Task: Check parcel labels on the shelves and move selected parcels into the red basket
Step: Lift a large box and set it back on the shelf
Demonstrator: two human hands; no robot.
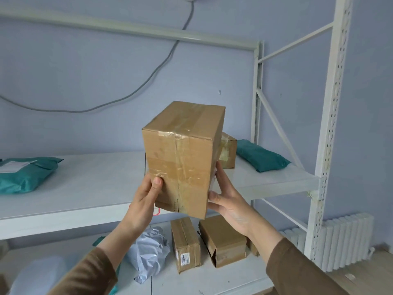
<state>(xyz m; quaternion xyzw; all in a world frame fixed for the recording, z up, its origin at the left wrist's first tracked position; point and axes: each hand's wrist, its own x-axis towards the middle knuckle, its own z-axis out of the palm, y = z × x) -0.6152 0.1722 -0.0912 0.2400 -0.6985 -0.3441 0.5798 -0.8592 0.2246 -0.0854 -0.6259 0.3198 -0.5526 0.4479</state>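
Observation:
A taped brown cardboard parcel is held up in front of the upper white shelf. My left hand grips its lower left corner, thumb on the front face. My right hand holds its right side, fingers stretched up along the hidden face. No label shows on the faces turned toward me. The red basket is out of view.
The upper shelf holds a teal bag with a label at left, another teal bag at right and a small box behind the held parcel. Two brown boxes and a grey bag lie on the lower shelf. A white radiator stands right.

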